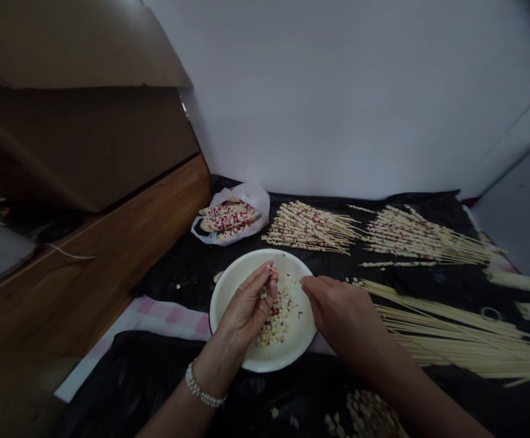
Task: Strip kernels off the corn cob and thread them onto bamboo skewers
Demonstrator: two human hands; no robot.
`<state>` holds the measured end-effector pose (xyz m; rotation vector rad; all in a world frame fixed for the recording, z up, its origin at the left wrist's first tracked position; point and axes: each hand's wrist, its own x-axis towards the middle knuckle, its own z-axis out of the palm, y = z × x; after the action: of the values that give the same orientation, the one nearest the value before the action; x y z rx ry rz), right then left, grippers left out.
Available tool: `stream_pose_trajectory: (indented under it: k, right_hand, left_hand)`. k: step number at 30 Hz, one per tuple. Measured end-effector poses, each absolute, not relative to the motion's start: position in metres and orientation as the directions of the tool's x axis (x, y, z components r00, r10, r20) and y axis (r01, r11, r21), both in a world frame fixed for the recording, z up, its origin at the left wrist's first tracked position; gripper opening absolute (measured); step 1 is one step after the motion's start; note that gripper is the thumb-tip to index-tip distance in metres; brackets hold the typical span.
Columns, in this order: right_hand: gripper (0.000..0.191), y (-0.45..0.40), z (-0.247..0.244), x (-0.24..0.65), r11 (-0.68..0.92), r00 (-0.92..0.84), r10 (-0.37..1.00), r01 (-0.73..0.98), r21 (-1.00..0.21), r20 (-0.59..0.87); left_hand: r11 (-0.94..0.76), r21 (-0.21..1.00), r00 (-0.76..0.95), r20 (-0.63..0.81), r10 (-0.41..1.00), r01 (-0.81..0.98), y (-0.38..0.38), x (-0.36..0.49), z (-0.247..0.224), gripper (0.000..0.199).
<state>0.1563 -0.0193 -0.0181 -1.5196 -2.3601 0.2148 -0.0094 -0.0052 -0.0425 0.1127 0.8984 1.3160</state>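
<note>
My left hand [249,304], with a beaded bracelet on the wrist, is over a white bowl [233,267]. Its thumb and fingertips pinch something small and pale, seemingly a corn kernel [273,269]. Loose corn kernels [274,331], cream with a few dark red ones, lie in the bowl below. At the bowl's right rim, my right hand [338,304] is closed, thumb against forefinger; whatever it may hold is too thin or hidden to make out. A gap separates the two hands.
Corn cobs [231,220] lie in a plastic bag behind the bowl. Skewers threaded with kernels form two piles, a middle one [308,226] and a right one [406,234]. Bare sticks [456,340] lie right; more kernels [369,413] sit in front. A cardboard box [87,134] stands left.
</note>
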Motion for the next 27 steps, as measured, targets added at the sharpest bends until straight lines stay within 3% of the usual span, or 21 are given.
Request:
stream_pose_trajectory:
  k: [8,13,20,27]
  right_hand:
    - [0.021,-0.0211,-0.0204,0.157,0.447,-0.388,0.89,0.847,-0.288,0.24]
    - [0.021,-0.0214,-0.0209,0.1568,0.449,-0.39,0.888,0.851,-0.273,0.246]
    - [0.02,-0.0224,-0.0168,0.1557,0.421,-0.38,0.905,0.864,-0.275,0.192]
    - [0.02,-0.0212,-0.0218,0.1574,0.448,-0.383,0.888,0.847,-0.287,0.254]
  left_hand:
    - [0.304,0.476,-0.013,-0.554,0.832,-0.825,-0.003,-0.0093,-0.0389,0.012]
    - [0.306,0.462,-0.027,-0.585,0.811,-0.832,-0.0032,-0.0092,-0.0373,0.024]
    - [0.271,0.464,-0.067,-0.591,0.804,-0.844,-0.0027,-0.0085,-0.037,0.023]
    - [0.28,0.456,-0.054,-0.594,0.803,-0.845,-0.0029,-0.011,-0.0402,0.04]
